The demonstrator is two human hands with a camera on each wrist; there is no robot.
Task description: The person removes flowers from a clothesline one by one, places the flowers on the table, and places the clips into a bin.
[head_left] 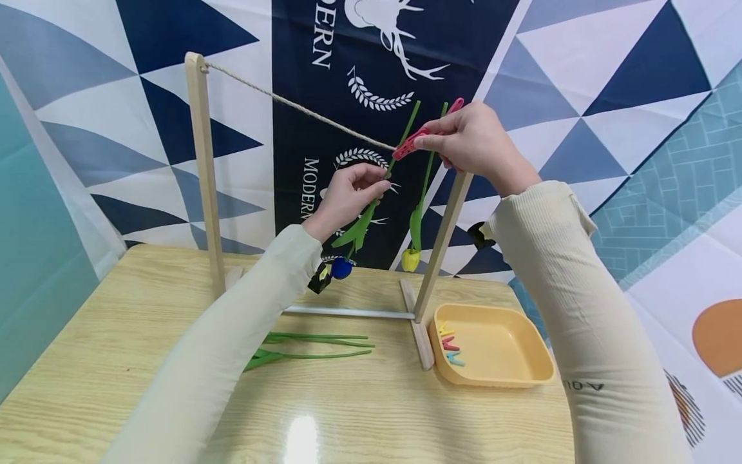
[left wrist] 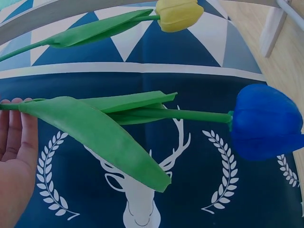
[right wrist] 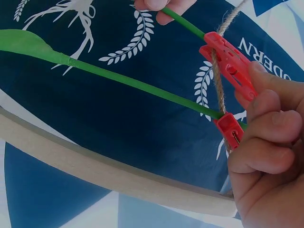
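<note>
My left hand (head_left: 346, 198) pinches the green stem of an artificial blue tulip (left wrist: 267, 122), which hangs bloom down. Up at the rope (head_left: 301, 114), the fingers of my right hand (head_left: 472, 138) hold a red clothespin (right wrist: 231, 66). Its jaws sit at the rope, right where the blue tulip's stem crosses. Close beside it, a second red clothespin (right wrist: 230, 129) clips the stem of a yellow tulip (head_left: 411, 260) to the same rope, partly behind my right hand in the right wrist view.
A wooden frame with a left post (head_left: 204, 167) and a right post (head_left: 443, 248) carries the rope. On the table (head_left: 348, 412), green stems (head_left: 324, 354) lie partly behind my left sleeve. A yellow tray (head_left: 498, 345) at the right contains several small clothespins (head_left: 449, 343).
</note>
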